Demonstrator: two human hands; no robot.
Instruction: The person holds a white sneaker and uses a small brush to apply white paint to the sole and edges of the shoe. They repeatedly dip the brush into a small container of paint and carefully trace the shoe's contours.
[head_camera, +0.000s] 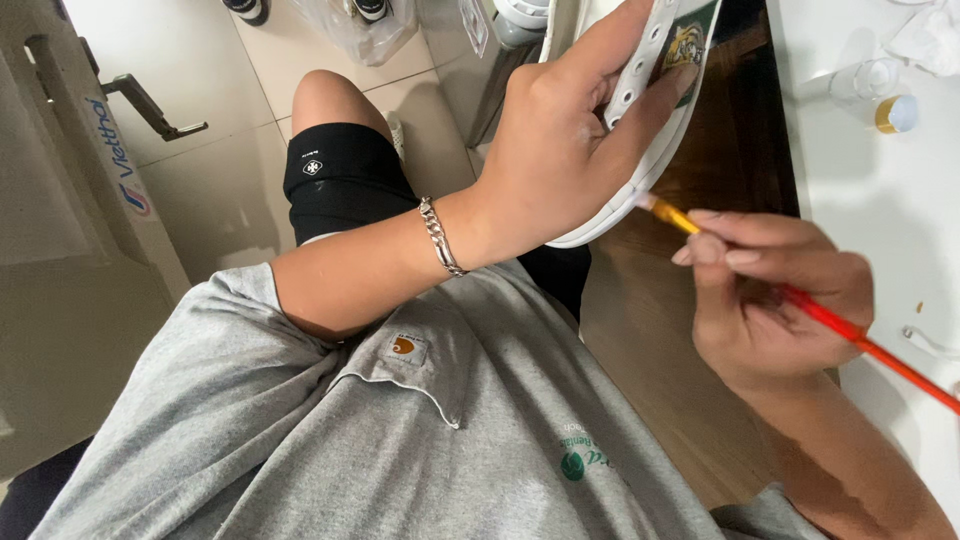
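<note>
Painting step under way: left hand (560, 150) fingers clamp the white sneaker (640, 70); right hand (770, 290) fingers pinch the red brush (850, 330), tip at sole edge. Next stroke needs steady, light pressure.

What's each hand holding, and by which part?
Left hand holds the white shoe around its upper by the eyelet strip. Right hand pinches the red-handled paintbrush near the ferrule.

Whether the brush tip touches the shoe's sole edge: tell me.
Touching: the head view shows the paintbrush tip meeting the white shoe at its sole edge, with no gap visible.
</note>
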